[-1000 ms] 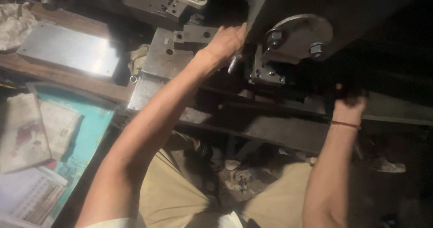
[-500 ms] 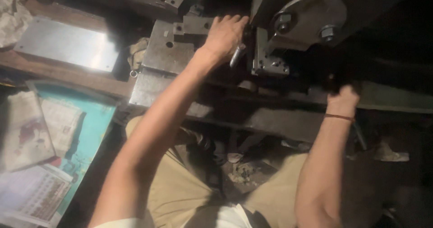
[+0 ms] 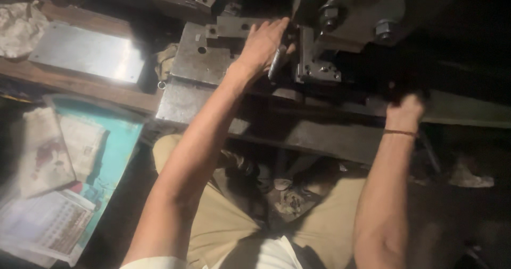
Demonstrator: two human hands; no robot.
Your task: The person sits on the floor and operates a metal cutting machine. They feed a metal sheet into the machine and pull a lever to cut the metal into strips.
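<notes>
Both arms stretch forward from the lap. The left hand (image 3: 264, 44) lies on the press block (image 3: 205, 61), fingers loosely curled around a short metal rod (image 3: 276, 63) that runs steeply up and down beside the die (image 3: 318, 64). The right hand (image 3: 405, 109) is closed in a fist on something dark, hidden at the bench (image 3: 463, 109) edge.

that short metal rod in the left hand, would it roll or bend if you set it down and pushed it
The metal rod looks round and smooth, so it would probably roll on a flat plate. It appears solid and stubby, so likely stiff and heavy for its size. The left hand grips only part of it; bare metal may be slippery.
</notes>
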